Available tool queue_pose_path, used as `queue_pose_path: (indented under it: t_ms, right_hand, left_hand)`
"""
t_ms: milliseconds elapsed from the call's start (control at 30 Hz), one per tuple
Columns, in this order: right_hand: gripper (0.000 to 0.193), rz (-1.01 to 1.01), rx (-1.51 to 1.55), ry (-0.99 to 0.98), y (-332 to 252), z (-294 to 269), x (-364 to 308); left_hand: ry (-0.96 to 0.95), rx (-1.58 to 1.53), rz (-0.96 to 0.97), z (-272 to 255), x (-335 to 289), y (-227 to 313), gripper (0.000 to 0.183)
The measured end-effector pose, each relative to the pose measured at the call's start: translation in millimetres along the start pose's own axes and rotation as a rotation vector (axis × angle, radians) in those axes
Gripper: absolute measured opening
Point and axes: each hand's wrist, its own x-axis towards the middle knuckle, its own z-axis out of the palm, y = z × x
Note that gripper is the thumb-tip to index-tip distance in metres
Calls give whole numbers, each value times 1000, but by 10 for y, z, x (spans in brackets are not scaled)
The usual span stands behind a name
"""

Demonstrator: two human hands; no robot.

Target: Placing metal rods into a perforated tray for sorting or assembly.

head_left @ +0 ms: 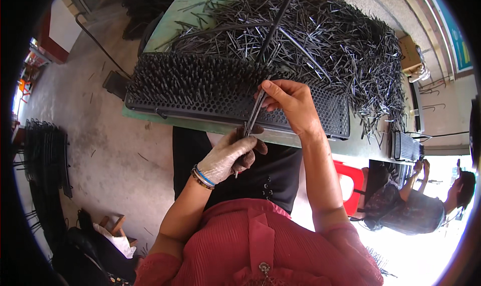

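My left hand (228, 158), in a pale, soiled work glove, is closed around a small bundle of thin black strips (254, 114). Bare, my right hand (294, 104) pinches the upper end of those strips between thumb and fingers. Both hands are just over the front edge of a long black perforated tray (323, 113). Many short black pieces (185, 80) stand upright in its holes, packed densely on the left and along the back. Rows of holes show along the front and right. I cannot tell how many strips I hold.
A large heap of loose black strips (345, 50) covers the green table (150, 121) behind the tray. Dark metal rods (280, 13) rise above the heap. A co-worker (406, 206) is at the right, near a red chair (349, 183) and another tray (407, 147). Black racks (47, 156) are at left.
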Motion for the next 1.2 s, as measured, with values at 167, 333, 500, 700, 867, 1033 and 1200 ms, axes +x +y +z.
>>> queue_pose_path:
  t_ms: [167, 333, 500, 700, 867, 1033, 1200]
  right_hand:
    - [25, 2, -192, -6, 59, -16, 20]
    - [24, -300, -175, 205, -35, -39, 68]
    - [23, -396, -191, 201, 127, 51, 154]
    - [22, -469, -314, 260, 183, 73, 166]
    - [20, -524, -348, 270, 271, 130, 201]
    - [17, -739, -540, 297, 303, 203, 163]
    - [18, -674, -491, 392, 365, 230, 112]
  left_hand:
    - [102, 60, 59, -33, 9, -35, 35]
    - [91, 119, 26, -68, -21, -38, 34]
    - [57, 41, -43, -92, -2, -120, 33]
    - [145, 22, -35, -68, 1, -104, 29]
    - [142, 60, -23, -67, 22, -127, 26]
    - [102, 83, -96, -114, -68, -69, 21]
    - [125, 47, -62, -157, -63, -88, 21]
